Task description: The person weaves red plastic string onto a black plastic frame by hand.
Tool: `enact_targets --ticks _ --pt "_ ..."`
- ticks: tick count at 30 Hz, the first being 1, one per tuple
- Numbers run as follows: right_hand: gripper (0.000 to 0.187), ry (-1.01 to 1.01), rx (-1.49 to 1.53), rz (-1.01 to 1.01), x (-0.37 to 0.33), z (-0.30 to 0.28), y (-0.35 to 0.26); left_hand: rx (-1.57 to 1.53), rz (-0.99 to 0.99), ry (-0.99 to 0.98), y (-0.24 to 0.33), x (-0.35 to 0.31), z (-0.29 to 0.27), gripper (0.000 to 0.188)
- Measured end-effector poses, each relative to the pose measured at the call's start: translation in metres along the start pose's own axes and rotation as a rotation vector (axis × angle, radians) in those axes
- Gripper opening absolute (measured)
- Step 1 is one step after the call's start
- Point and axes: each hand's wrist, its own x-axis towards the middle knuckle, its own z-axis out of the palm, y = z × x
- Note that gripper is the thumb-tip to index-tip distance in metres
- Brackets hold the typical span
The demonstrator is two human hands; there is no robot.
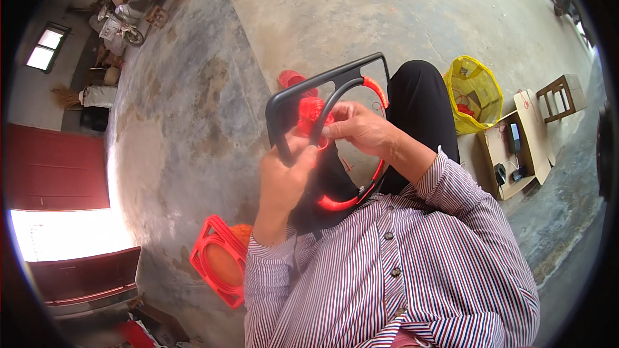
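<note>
Dark ring [329, 104] within clasped fingers of left hand [284, 177], red cord [310, 109] against it pinched in right hand [364, 130]

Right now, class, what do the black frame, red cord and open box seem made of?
Black frame: probably plastic, smooth with faint sheen; painted metal possible.
Red cord: perhaps synthetic, judging by vivid colour; finish unclear.
Open box: likely cardboard, matt brown, with thin flaps.
</note>
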Motion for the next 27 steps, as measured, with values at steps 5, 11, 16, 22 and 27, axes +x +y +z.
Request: enact_targets --ticks 5,11,16,22,27 --pt "0.041 0.103 0.166 -0.107 -0.017 0.0 0.004 0.057 0.075 0.022 -0.018 0.003 -0.007 0.02" --pt "0.034 0.362 -1.044 -0.715 -0.023 0.029 -0.03 -0.06 0.218 -0.02 0.0 0.005 0.018 0.055" --pt "0.032 0.358 0.151 -0.57 -0.033 0.013 -0.042 -0.209 0.154 0.107 0.0 0.003 0.012 0.05" --pt "0.038 -0.136 -0.034 -0.322 -0.092 0.004 -0.025 -0.343 -0.138 -0.024 -0.012 0.002 -0.006 0.018" --pt "0.033 0.289 0.258 -0.267 -0.103 -0.03 0.009 -0.356 -0.225 -0.024 -0.022 0.001 -0.016 0.023"
